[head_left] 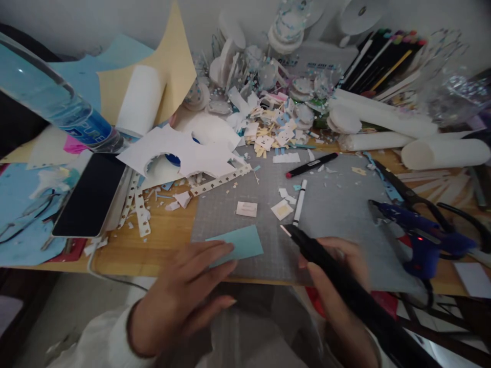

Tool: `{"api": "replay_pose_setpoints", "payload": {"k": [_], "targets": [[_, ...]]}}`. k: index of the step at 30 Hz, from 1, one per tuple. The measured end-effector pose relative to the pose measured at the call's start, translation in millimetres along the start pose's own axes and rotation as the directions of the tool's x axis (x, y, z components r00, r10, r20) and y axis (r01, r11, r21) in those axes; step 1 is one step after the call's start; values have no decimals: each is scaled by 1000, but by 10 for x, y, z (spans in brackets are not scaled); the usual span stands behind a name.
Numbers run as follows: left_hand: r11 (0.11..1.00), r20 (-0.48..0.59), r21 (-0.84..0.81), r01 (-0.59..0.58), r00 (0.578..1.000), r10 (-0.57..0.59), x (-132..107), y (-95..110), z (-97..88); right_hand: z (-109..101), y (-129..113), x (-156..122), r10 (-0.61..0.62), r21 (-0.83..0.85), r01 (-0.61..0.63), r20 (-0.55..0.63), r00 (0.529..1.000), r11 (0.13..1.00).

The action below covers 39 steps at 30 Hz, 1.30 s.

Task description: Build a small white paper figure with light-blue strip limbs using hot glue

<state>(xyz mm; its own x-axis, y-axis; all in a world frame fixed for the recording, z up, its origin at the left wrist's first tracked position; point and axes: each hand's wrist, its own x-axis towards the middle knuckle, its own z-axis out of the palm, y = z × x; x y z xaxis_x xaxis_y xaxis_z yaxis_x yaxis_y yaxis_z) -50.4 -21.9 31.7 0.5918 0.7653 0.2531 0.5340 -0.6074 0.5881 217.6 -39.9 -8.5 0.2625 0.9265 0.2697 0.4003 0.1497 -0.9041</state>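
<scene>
A light blue paper rectangle [245,242] lies near the front of the grey cutting mat [337,214]. My left hand [187,291] rests its stretched fingertips on the paper's left part, with the thumb apart. In my right hand [341,266] is a long black craft knife [326,263], its short pale tip pointing up and left, just right of the paper. Beyond the tip lie a white capped pen [300,202] and a small white card with a yellow centre [283,209]. A small white label with print [246,208] sits behind the blue paper.
A blue glue gun [418,230] with a red light stands right, by black-handled scissors [414,197]. A black marker [312,165] lies behind. Paper scraps [274,125] pile up at the back. Left are a phone [92,194], cut white paper [207,153] and a water bottle [76,112].
</scene>
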Motion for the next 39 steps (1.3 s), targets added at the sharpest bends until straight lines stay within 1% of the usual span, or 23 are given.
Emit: {"api": "replay_pose_setpoints", "payload": {"k": [2, 3, 5, 7, 11, 13, 15, 18, 20, 22, 27, 30, 36, 39], "targets": [[997, 120, 61, -40, 992, 33, 136, -8, 187, 110, -49, -24, -20, -24, 22, 68, 997, 999], [995, 151, 78, -55, 988, 43, 191, -20, 256, 156, -63, -25, -28, -19, 30, 113, 993, 999], [993, 180, 102, -63, 983, 44, 272, -50, 343, 221, -61, -10, -26, 2, 26, 198, 980, 1000], [990, 173, 128, -63, 984, 40, 315, -78, 381, 258, -29, 8, -29, 7, 28, 220, 975, 1000], [976, 122, 201, -80, 991, 56, 345, -127, 417, 286, 24, 0, -63, -67, 76, 175, 983, 995], [972, 95, 222, -83, 994, 63, 351, -148, 441, 290, 13, -8, -82, -98, 102, 184, 980, 990], [970, 75, 230, -80, 995, 64, 353, -165, 462, 293, -19, 8, -130, -149, 165, 220, 967, 975], [971, 68, 223, -84, 995, 70, 351, -187, 469, 301, -76, 81, -213, -215, 285, 307, 928, 934], [973, 63, 213, -93, 995, 81, 352, -199, 460, 312, -106, 140, -234, -224, 324, 350, 907, 919], [975, 59, 200, -101, 994, 91, 356, -210, 445, 324, -127, 186, -228, -245, 330, 368, 902, 911], [980, 62, 169, -108, 993, 99, 376, -218, 420, 347, -159, 228, -195, -280, 308, 367, 910, 909], [981, 67, 163, -100, 994, 91, 385, -217, 415, 357, -165, 235, -203, -293, 331, 392, 897, 897], [976, 81, 199, -92, 994, 77, 395, -213, 414, 385, -157, 225, -171, -323, 338, 449, 877, 884], [972, 87, 218, -83, 994, 66, 396, -201, 417, 404, -144, 208, -195, -349, 391, 482, 854, 851]]}}
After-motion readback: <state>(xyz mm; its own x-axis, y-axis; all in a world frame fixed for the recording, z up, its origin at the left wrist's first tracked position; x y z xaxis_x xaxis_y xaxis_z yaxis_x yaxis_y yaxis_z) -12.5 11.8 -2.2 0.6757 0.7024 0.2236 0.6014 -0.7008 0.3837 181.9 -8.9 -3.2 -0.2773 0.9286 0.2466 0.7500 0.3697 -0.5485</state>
